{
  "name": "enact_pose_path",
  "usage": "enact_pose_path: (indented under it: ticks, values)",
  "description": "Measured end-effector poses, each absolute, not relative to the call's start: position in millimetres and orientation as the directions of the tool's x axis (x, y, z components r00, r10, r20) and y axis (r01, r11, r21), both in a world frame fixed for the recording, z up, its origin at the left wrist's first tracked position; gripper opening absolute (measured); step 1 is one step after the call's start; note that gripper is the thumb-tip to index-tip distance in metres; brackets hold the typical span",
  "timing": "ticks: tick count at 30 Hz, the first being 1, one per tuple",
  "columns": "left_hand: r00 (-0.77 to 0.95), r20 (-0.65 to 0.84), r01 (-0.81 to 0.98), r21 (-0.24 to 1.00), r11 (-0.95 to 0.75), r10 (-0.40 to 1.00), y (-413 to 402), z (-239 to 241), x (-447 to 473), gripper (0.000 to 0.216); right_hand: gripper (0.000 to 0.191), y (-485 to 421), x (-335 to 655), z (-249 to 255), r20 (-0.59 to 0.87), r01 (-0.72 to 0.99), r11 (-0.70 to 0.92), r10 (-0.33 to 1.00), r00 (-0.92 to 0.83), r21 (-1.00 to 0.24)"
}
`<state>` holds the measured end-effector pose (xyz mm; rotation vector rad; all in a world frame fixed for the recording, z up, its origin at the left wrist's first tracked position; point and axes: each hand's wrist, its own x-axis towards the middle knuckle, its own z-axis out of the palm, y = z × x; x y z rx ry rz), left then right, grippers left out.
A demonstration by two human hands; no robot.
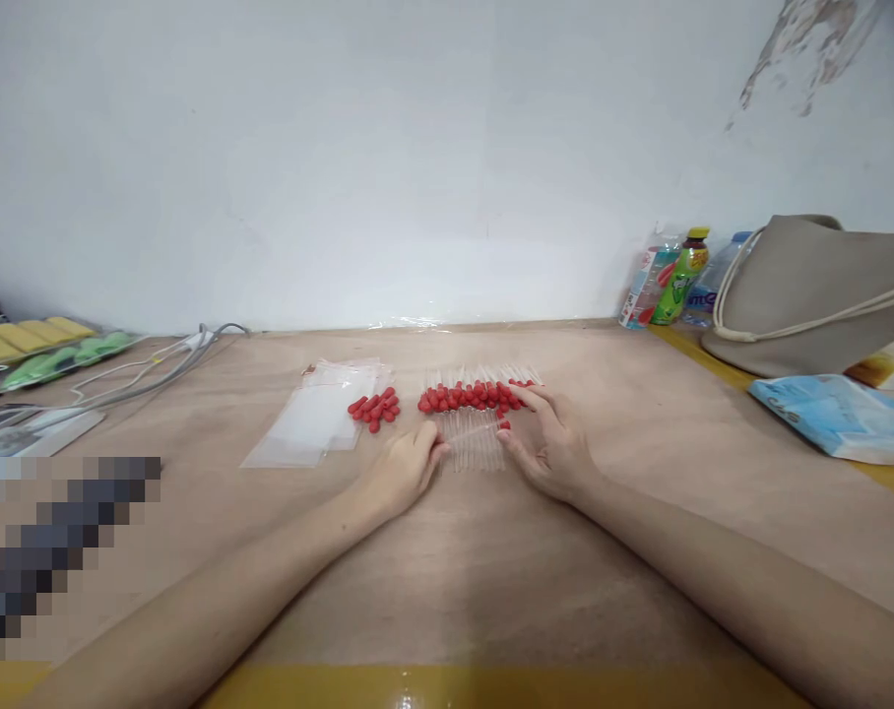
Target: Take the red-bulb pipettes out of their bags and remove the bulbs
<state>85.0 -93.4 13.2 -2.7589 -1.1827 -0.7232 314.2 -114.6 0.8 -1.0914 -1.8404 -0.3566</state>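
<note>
My left hand point(415, 461) pinches one end of a thin clear dropper tube point(471, 432), which slants up toward the right. At the tube's other end, a red rubber bulb point(504, 426) sits at the thumb and curled fingers of my right hand point(554, 445). The right index finger reaches over the end of a row of red-bulbed droppers point(466, 396), their clear tubes pointing to the wall. Below that row lie several bare clear tubes point(478, 456) side by side, partly behind my hands. Loose red bulbs point(375, 409) form a small heap left of the row.
Clear plastic bags point(291, 433) lie under and beside the loose bulbs. Cables point(170, 366) and packs of yellow and green items point(44, 350) are at far left. Drink bottles point(675, 281), a grey bag point(816, 286) and a blue-white packet point(838, 414) stand or lie on the right.
</note>
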Motion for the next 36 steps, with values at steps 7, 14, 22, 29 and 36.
enact_pose_path:
  ticks: [7,14,22,29,36]
  values:
    - [0.66,0.616,0.543,0.005,-0.84,0.43,-97.0,2.0,90.5,0.015,0.026,-113.4,309.9,-0.4,0.757,0.749,0.663,0.486,-0.437,0.007]
    - [0.635,0.674,0.478,0.041,-0.877,0.378,-100.5,1.7,93.4,0.01,0.015,-113.9,303.8,0.4,0.743,0.686,0.728,0.462,-0.483,-0.006]
    - [0.723,0.576,0.457,0.016,-0.889,0.382,-100.2,6.2,89.8,0.012,0.012,-119.6,299.9,0.2,0.773,0.609,0.793,0.397,-0.495,-0.017]
    - [0.763,0.493,0.47,0.02,-0.882,0.418,-103.8,13.3,88.3,0.017,0.013,-121.0,305.0,0.0,0.769,0.546,0.834,0.302,-0.563,0.072]
    - [0.771,0.489,0.455,0.024,-0.89,0.408,-106.6,13.8,84.5,0.016,0.019,-120.9,307.2,-2.6,0.784,0.493,0.865,0.24,-0.572,0.094]
